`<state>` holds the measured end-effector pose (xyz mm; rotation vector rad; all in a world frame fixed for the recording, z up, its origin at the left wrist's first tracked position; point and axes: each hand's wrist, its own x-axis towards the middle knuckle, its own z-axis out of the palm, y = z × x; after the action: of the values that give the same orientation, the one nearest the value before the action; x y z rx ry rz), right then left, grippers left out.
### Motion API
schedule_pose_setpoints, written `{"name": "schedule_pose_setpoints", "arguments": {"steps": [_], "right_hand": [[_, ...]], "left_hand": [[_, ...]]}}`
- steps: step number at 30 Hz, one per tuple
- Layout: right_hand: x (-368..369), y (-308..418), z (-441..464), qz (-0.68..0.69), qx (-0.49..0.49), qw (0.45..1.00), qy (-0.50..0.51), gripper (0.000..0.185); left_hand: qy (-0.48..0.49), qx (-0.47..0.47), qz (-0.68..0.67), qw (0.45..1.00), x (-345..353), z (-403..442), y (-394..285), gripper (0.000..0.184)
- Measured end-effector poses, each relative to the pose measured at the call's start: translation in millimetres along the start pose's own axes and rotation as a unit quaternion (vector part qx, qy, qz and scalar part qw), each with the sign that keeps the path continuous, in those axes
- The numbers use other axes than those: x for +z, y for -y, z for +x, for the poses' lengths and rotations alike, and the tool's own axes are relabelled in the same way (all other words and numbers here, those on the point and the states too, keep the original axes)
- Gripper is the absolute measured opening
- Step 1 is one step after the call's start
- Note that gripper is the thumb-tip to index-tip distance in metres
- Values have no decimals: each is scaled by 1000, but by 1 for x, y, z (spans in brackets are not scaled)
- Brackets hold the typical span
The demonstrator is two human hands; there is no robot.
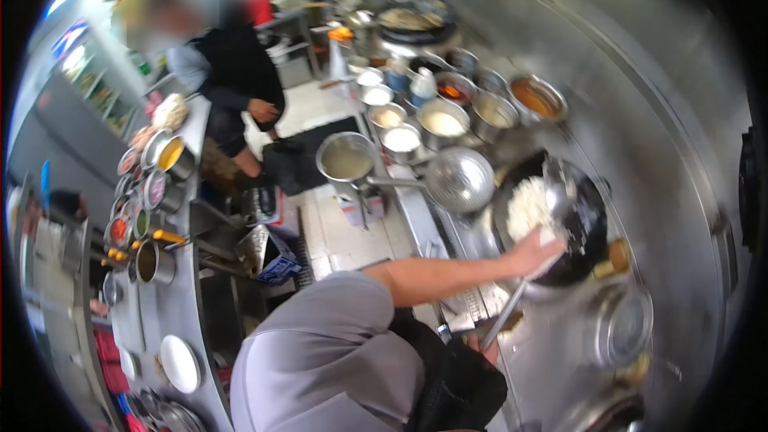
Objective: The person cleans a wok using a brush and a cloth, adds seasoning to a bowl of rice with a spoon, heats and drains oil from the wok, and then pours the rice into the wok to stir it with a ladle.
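Note:
My left hand reaches over the near rim of a dark wok. Its fingers are bent around something whitish, too blurred to name. White rice lies in the wok beside that hand. A metal ladle has its bowl in the wok, next to the rice. Its long handle slants down under my left hand to my right hand, which grips the end. My dark apron partly hides the right hand. A perforated metal strainer rests just beyond the wok.
Metal pots of sauces and powders crowd the counter beyond the strainer. A pot of cloudy liquid stands at its left. A lidded pot is nearer me. A co-worker stands across the aisle, by a counter with ingredient tins and white plates.

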<state>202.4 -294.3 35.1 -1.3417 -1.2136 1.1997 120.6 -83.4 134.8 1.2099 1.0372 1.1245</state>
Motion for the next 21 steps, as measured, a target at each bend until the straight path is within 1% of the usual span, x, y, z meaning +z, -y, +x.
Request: {"name": "schedule_pose_setpoints", "arguments": {"steps": [1,2,3,4,5,7,9,10,11,13,14,15,16,17,18,19,20,21], "right_hand": [[8,55,1,28,144,989,-25,25],[15,87,11,24,178,982,-56,19],[10,74,23,44,166,983,-69,17],[9,91,32,43,167,982,-78,16],[6,99,40,42,109,989,-94,15],[-13,105,48,4,94,989,-110,16],[-34,103,49,-41,66,987,-139,16],[-46,105,47,-63,59,988,-130,20],[-55,106,48,-69,61,986,-139,20],[-66,108,54,-134,47,977,-161,35],[-67,116,60,-171,88,969,-158,49],[-66,114,72,-175,87,967,-166,49],[-65,106,88,-231,72,957,-162,52],[-65,100,103,-287,58,943,-156,55],[-56,102,115,-293,59,941,-159,55],[-43,102,127,-304,105,935,-151,55],[-34,100,133,-314,150,927,-142,55],[-37,83,136,-318,151,925,-144,55]], "left_hand": [[19,-66,114,991,-10,-11,-22,76],[41,-7,111,993,-8,-10,-3,78],[63,52,103,991,-1,-9,18,80],[118,39,109,986,-4,-19,8,78],[172,32,116,978,-15,-27,-5,75],[184,9,140,973,-30,-33,-3,70],[160,-10,44,986,-56,-32,17,63],[132,-73,32,988,-76,-34,21,64],[102,-136,21,985,-99,-39,10,66],[19,-155,25,988,-139,-33,78,54],[14,-184,-23,983,-155,-38,82,51],[10,-213,-71,974,-165,-42,85,49],[16,-212,-75,974,-172,-41,89,49],[21,-245,-143,959,-176,-39,96,48],[25,-279,-210,937,-178,-36,103,47],[28,-280,-215,935,-175,-30,111,47],[26,-310,-284,907,-167,-21,117,48],[23,-339,-351,873,-158,-11,119,49]]}}
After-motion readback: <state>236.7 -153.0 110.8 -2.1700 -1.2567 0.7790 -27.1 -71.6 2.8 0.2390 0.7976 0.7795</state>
